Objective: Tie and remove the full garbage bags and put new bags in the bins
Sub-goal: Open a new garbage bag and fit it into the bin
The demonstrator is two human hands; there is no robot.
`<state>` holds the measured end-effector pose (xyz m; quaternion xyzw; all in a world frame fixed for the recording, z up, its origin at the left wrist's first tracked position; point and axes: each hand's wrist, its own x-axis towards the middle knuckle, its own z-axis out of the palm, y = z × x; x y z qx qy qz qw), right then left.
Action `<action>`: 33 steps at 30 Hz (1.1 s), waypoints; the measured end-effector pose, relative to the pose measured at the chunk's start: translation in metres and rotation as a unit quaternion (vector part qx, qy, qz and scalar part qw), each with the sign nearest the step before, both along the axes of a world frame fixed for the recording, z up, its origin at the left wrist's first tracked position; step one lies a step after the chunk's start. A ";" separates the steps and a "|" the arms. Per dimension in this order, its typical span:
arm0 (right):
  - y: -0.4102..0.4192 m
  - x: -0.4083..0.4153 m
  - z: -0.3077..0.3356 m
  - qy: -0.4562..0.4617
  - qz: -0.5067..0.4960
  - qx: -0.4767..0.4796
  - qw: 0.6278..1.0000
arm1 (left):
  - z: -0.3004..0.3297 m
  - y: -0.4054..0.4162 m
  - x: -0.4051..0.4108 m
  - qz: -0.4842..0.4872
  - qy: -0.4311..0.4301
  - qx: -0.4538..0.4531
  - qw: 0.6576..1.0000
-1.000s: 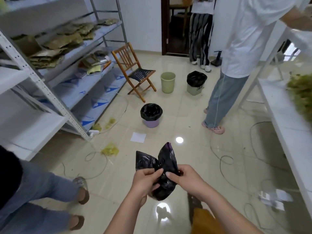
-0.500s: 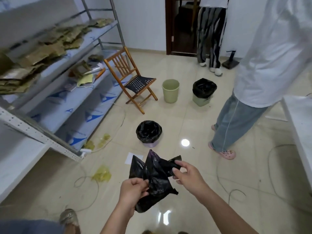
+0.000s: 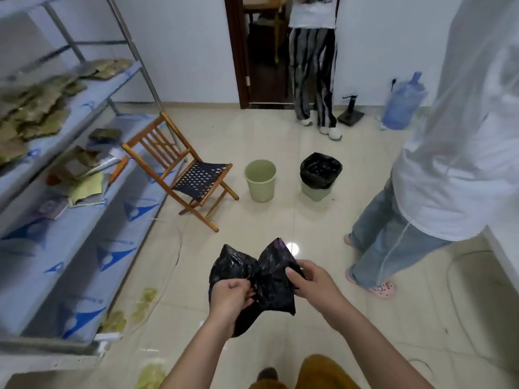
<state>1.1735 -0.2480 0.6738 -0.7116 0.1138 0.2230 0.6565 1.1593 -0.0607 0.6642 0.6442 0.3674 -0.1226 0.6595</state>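
Item: crumpled black plastic garbage bag (image 3: 259, 279), which you held above the tiled floor (image 3: 280, 220), your left hand (image 3: 229, 294) and right hand (image 3: 310, 279) each pinching its gathered plastic, with an unlined pale green bin (image 3: 260, 180) and a black-lined pale green bin (image 3: 320, 176) standing well beyond.

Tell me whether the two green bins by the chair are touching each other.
Apart. The head view shows a strip of bare floor tile between the unlined green bin and the bin lined with a black bag.

A wooden folding chair (image 3: 182, 175) stands beside metal shelving (image 3: 84, 153) holding papers.
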 end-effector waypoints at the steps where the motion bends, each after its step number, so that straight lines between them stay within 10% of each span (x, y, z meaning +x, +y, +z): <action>1: 0.001 0.017 0.003 -0.009 -0.002 -0.007 1.000 | 0.003 0.002 0.021 -0.007 0.000 -0.002 1.000; 33: 0.026 0.650 -0.016 -0.075 0.079 -0.225 0.968 | -0.017 0.013 0.658 -0.152 -0.050 0.067 0.985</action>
